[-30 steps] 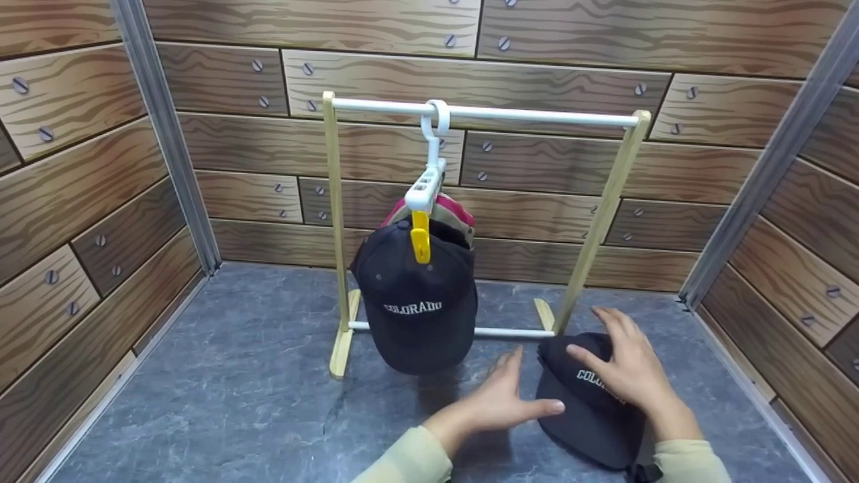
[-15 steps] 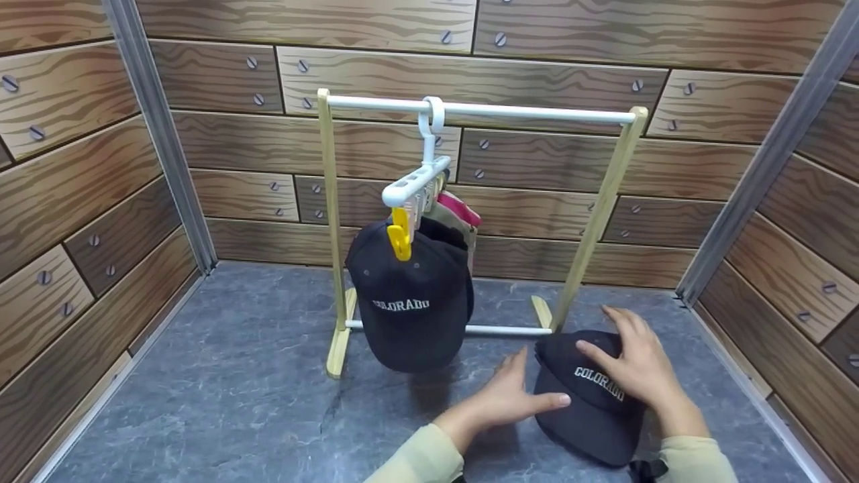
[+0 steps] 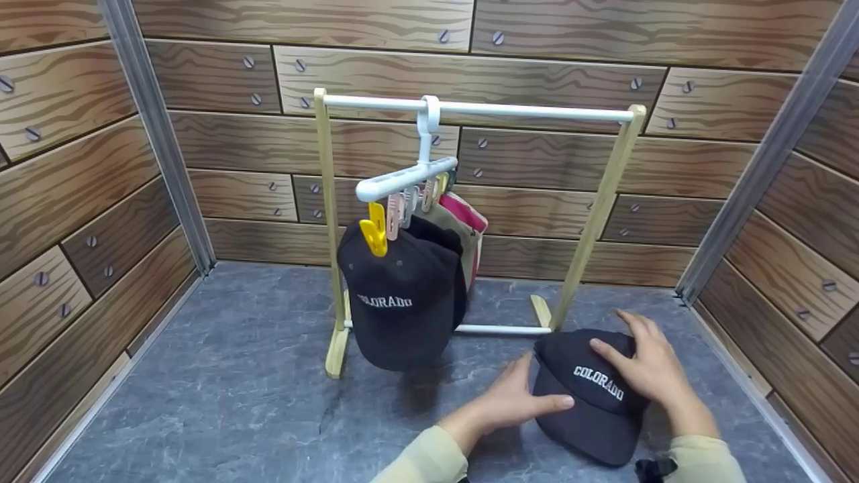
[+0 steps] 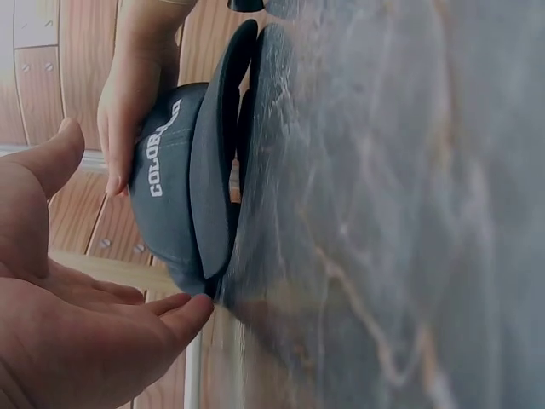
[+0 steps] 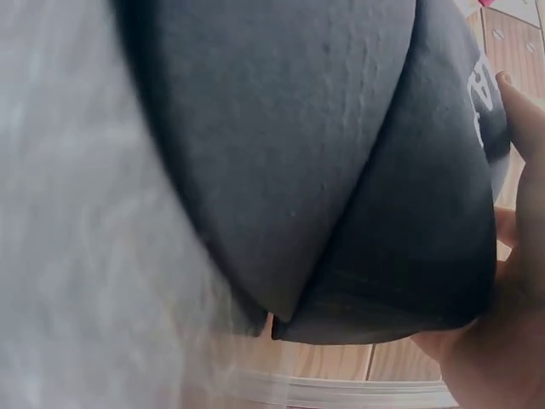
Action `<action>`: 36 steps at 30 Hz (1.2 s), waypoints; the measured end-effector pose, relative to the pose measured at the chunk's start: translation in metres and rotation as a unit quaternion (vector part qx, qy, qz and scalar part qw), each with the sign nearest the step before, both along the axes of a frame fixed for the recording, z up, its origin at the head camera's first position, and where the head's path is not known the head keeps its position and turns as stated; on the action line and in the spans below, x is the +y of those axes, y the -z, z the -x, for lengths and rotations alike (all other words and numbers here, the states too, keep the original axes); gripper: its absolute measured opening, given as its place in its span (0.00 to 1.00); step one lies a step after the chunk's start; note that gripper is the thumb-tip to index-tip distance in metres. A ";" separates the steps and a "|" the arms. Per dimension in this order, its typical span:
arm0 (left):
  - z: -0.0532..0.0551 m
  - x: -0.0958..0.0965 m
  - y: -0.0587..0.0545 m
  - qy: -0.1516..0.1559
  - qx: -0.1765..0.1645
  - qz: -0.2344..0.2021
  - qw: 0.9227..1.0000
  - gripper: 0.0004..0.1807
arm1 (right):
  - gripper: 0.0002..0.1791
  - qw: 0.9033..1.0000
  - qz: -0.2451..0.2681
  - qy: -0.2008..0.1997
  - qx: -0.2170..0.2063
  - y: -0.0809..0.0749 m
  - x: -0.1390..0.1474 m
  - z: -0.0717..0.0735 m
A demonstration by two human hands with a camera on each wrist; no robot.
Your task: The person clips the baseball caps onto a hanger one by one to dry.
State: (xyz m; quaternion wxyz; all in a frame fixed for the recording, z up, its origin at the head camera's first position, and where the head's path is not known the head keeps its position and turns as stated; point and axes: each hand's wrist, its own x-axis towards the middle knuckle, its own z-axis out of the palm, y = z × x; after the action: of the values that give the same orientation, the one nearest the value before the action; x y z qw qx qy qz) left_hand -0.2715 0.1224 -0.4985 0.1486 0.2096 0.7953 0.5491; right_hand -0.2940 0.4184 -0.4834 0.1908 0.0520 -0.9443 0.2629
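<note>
A dark baseball cap (image 3: 590, 422) with white COLORADO lettering lies on the grey tabletop, brim toward me. My right hand (image 3: 654, 369) rests along its right side with the thumb over the crown; in the right wrist view the hand (image 5: 502, 341) lies against the crown's edge. On the cap's left my left hand (image 3: 513, 401) is spread, palm toward the cap. The left wrist view has that hand's fingertips (image 4: 197, 313) right at the cap's edge. A second COLORADO cap (image 3: 402, 329) hangs by a yellow clip (image 3: 374, 231) from a white clip hanger (image 3: 406, 180).
A wooden rack (image 3: 604, 208) with a white top bar (image 3: 537, 111) stands behind the hands and carries the hanger. Behind the hanging dark cap hangs a beige and pink cap (image 3: 466, 215). Wood-patterned walls (image 3: 772, 268) enclose the tabletop (image 3: 201, 402).
The hanger has turned on the bar, its near end and the hanging cap swinging left, uncovering more clips. My right hand has slid slightly right, showing all the lettering on the lying cap.
</note>
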 end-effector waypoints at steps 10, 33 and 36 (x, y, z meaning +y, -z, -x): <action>0.003 0.000 0.010 0.047 0.018 -0.099 0.994 0.45 | 0.48 0.996 0.056 0.003 -0.075 0.005 0.014 0.002; -0.001 -0.002 0.007 0.012 0.009 -0.036 0.999 0.46 | 0.24 0.898 0.399 -0.012 -0.184 0.016 0.024 -0.006; -0.001 -0.002 0.007 0.007 0.011 -0.025 1.000 0.47 | 0.19 0.889 0.418 -0.024 -0.183 0.017 0.024 -0.005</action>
State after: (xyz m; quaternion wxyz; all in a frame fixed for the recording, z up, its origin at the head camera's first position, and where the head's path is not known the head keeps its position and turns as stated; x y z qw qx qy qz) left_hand -0.2705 0.1199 -0.5052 0.1383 0.2247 0.7814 0.5656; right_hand -0.2889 0.4420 -0.5002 0.0122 -0.0586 -0.7634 0.6431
